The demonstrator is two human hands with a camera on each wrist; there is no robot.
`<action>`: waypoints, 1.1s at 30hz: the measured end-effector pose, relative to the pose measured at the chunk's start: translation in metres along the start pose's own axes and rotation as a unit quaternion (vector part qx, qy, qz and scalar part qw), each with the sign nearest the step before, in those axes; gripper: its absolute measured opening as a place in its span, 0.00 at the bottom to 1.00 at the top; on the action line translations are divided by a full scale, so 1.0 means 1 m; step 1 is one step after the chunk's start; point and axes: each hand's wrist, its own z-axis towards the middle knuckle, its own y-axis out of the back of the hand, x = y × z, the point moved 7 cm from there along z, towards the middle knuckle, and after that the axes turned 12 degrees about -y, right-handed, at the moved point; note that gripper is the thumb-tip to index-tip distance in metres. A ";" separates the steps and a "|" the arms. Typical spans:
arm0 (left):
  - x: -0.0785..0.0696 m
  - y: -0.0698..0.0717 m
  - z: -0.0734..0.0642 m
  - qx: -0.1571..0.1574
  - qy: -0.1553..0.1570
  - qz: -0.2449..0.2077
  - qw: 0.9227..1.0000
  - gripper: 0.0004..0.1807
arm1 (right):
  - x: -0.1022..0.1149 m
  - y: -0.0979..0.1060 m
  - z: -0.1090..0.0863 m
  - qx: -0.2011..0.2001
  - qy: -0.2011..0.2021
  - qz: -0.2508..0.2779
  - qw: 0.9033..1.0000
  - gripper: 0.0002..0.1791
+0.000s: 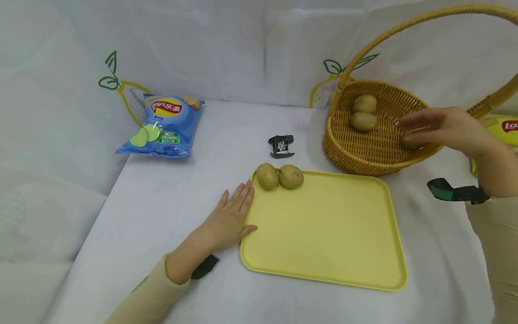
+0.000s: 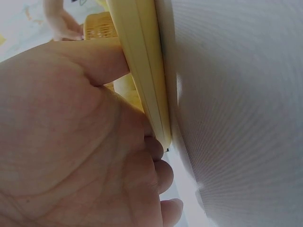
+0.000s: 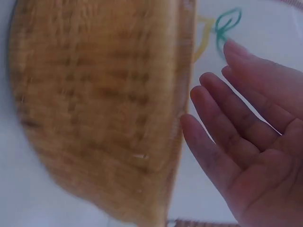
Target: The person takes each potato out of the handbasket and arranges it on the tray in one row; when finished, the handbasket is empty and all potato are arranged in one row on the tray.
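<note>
Nearest: L sleeve (image 1: 149, 288) w/ dark strap (image 1: 205, 267) at wrist, & R sleeve (image 1: 493, 252) w/ its own dark band (image 1: 441, 189). L hand (image 1: 230, 225) is flat-ish on L edge of yellow tray (image 1: 323, 234), fingers extended, thumb over rim; it touches the tray w/o curling round it. Tray sits on white-covered table (image 1: 194, 189), its near edge slightly slanted.

Tray's far L corner: two kiwi-like fruits, L one (image 1: 267, 176) & R one (image 1: 291, 176), side by side, approx. touching. Rest of tray is bare.

Past tray's far edge, toward its L end: small black packet (image 1: 281, 146) on table. Past tray's far R corner: wicker basket (image 1: 352, 159) w/ tall arched handle (image 1: 404, 24).

R hand (image 1: 453, 130) is over basket's R rim, fingers loosely spread & relaxed, nothing in its grasp per R wrist view. Below fingers, in R part of basket: a partly hidden fruit (image 1: 413, 140); can't tell if touched. Basket's L part: two more fruits, nearer one (image 1: 363, 121) & farther one (image 1: 364, 104), adjacent.

R of basket, partly behind R hand/arm: yellow Lay's bag (image 1: 494, 130). Table's far L corner: blue Lay's bag (image 1: 182, 123). Farthest: white backdrop (image 1: 243, 45) w/ lemon print (image 1: 108, 82).
</note>
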 end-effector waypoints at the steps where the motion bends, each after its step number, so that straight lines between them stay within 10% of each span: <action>1: 0.000 0.000 0.000 0.001 0.000 0.002 1.000 0.45 | -0.005 0.003 0.004 -0.005 -0.010 -0.011 1.000 0.22; 33: -0.001 -0.001 -0.001 -0.007 0.002 0.007 1.000 0.45 | -0.030 -0.006 0.042 0.035 -0.042 -0.161 0.985 0.32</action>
